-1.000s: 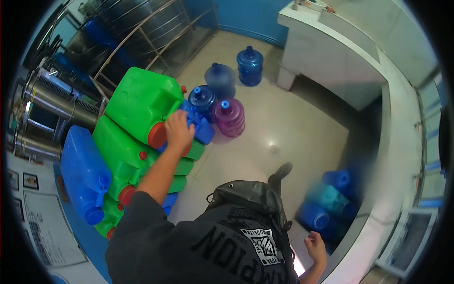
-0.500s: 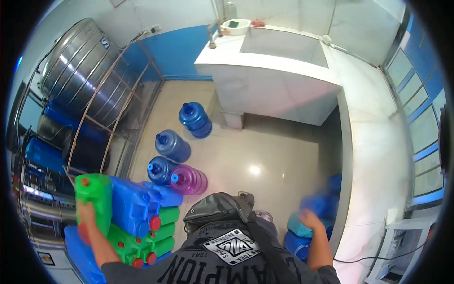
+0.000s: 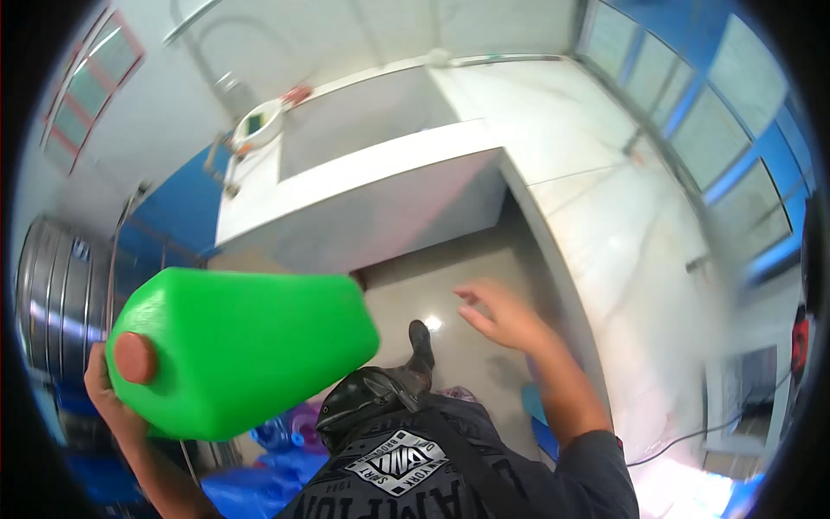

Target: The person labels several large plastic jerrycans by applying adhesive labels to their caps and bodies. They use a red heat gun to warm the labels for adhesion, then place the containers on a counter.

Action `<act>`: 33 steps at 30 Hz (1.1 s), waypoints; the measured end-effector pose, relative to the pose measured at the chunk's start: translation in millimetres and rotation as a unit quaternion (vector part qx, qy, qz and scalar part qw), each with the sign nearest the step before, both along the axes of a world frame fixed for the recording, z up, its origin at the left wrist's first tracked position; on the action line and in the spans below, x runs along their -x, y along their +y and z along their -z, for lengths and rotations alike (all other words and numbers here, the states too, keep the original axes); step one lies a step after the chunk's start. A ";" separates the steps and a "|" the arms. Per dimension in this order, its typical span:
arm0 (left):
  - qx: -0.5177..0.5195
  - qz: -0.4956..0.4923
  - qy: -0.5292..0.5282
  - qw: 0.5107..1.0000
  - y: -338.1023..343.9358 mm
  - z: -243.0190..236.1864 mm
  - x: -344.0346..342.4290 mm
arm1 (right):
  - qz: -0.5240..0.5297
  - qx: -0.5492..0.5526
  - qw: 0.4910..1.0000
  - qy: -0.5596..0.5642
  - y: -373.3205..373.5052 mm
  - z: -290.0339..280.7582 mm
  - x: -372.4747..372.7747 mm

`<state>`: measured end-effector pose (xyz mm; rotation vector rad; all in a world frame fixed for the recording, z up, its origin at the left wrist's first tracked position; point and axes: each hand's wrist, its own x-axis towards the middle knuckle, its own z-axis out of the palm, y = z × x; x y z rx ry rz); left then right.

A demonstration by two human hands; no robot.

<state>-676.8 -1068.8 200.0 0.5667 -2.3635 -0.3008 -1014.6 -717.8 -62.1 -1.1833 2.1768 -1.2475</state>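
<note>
We hold 1 green jug (image 3: 259,346) up in front of us, with our left hand (image 3: 111,400) closed on its cap end. Part of that hand goes behind the plastic, so we cannot tell how all the fingers wrap. The jug is on its side in the air, its red cap (image 3: 136,358) at the left and its base to the right. It is left of the bag (image 3: 359,402) on our front and well above the floor (image 3: 484,372).

Our right hand (image 3: 501,318) is released and empty, thumb and fingers apart and slightly bent. It is over the floor, to the right of the jug and well apart from it.

The white tabletop (image 3: 622,251) runs along the right and across ahead of us, with a sink (image 3: 372,121) set into it. At the sink's left are a white basin (image 3: 258,124) with something green inside, a red cloth (image 3: 296,95) just beside it, and a tap (image 3: 216,160).

At the left edge stands a steel tank (image 3: 56,294). Below the jug we see blue jugs (image 3: 259,489) and 1 purple bottle (image 3: 307,424), partly covered. Past the bag, 1 dark boot (image 3: 421,337) shows.
</note>
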 end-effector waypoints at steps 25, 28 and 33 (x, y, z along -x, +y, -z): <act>-0.719 0.642 -0.111 0.243 189.6 -7.8 684.8 | 0.491 0.144 0.840 0.182 151.1 -75.9 161.5; -0.665 0.639 0.090 0.376 233.7 20.3 680.8 | 0.520 0.205 0.826 0.068 176.4 -77.1 189.4; -0.438 0.772 0.091 0.451 316.3 115.3 651.2 | 0.435 0.310 0.805 -0.259 201.1 -68.6 236.5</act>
